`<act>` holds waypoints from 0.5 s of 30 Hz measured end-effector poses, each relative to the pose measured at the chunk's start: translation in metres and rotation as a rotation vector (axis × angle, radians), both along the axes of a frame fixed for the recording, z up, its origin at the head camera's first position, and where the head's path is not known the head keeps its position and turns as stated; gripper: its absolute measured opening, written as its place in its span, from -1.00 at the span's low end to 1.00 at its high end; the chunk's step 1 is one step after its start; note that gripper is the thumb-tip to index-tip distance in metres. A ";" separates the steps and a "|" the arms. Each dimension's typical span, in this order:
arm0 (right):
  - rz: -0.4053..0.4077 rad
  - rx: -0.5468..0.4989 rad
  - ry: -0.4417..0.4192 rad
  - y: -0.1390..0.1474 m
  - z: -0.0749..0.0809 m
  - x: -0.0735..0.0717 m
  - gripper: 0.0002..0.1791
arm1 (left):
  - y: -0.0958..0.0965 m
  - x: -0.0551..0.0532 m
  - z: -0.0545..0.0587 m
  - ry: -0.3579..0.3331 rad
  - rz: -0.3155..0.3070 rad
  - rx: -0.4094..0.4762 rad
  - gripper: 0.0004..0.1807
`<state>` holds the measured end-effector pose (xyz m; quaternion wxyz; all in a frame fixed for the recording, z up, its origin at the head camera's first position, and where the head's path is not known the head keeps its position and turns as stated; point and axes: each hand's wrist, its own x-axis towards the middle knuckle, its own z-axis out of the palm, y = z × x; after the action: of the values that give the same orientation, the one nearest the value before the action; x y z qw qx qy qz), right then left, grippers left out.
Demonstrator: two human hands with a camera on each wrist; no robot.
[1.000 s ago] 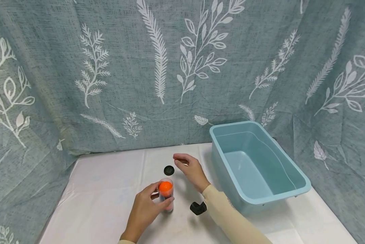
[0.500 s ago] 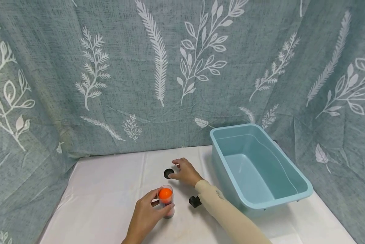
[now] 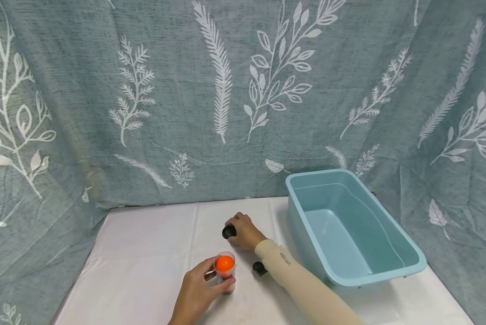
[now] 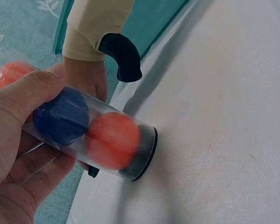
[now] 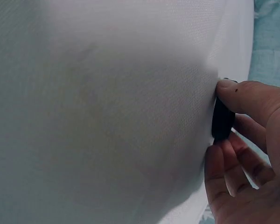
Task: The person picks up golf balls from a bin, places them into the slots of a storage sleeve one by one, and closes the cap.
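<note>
In the head view my left hand (image 3: 200, 286) grips a clear plastic tube (image 3: 229, 282), thumb on one side and fingers on the other. An orange ball (image 3: 224, 263) shows at its open top. The left wrist view shows a blue ball (image 4: 62, 116) and another orange ball (image 4: 113, 140) stacked below, above a black base (image 4: 144, 154). Beyond the tube, my right hand (image 3: 246, 232) pinches a round black cap (image 3: 229, 232) by its edges. Close up in the right wrist view, thumb and fingertips hold opposite sides of the cap (image 5: 222, 119), at the white cloth.
A light blue plastic tub (image 3: 313, 234) stands on the right of the white-covered table (image 3: 145, 262), beside my right forearm. A black curved piece (image 3: 260, 269) sits at the right sleeve. A leaf-patterned grey-green curtain (image 3: 169, 90) hangs behind.
My right hand has come down from beside the cap and taken hold of its edges. The left hand keeps its grip on the tube. The head view has shifted slightly.
</note>
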<state>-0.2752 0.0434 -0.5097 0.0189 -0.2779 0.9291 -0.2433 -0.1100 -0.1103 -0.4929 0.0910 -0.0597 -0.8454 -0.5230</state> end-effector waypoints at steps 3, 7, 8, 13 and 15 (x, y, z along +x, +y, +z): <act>0.009 0.005 0.002 0.002 0.002 0.001 -0.55 | 0.001 -0.001 0.001 0.007 -0.005 -0.007 -0.40; -0.001 0.006 -0.005 0.003 0.003 0.003 -0.55 | 0.001 -0.001 0.001 0.023 -0.010 -0.023 -0.41; -0.008 -0.002 -0.010 0.003 0.004 0.004 -0.55 | 0.001 -0.002 0.001 0.023 -0.011 -0.026 -0.42; -0.038 -0.087 -0.051 0.006 0.016 0.010 -0.53 | -0.001 -0.004 0.002 0.019 -0.014 -0.037 -0.42; -0.035 -0.122 -0.063 0.008 0.023 0.012 -0.52 | -0.001 -0.005 0.003 0.014 -0.015 -0.040 -0.42</act>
<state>-0.2628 0.0516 -0.4868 0.0268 -0.2545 0.9163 -0.3082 -0.1153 -0.1115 -0.4900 0.0917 -0.0713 -0.8545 -0.5063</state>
